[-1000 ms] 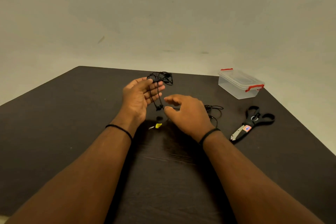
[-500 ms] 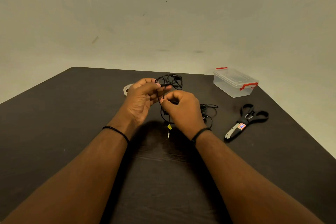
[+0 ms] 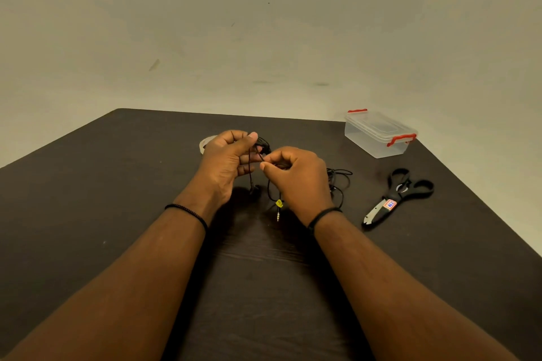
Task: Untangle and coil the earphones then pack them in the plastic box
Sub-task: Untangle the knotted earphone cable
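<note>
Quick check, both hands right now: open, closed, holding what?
Left hand: closed, gripping a bunch of the black earphones cable.
Right hand: closed, pinching the cable between thumb and fingertips; the plug end hangs below.

No text could be read anywhere. The scissors (image 3: pixel 399 196) on the dark table (image 3: pixel 117 184) carried a small red, white and blue sticker (image 3: pixel 389 204) on the blade near the pivot, and its blue marks may have been letters, but they were too blurred to make out. A tiny yellow tag (image 3: pixel 279 202) on the earphones (image 3: pixel 264 149) cable showed no legible print
</note>
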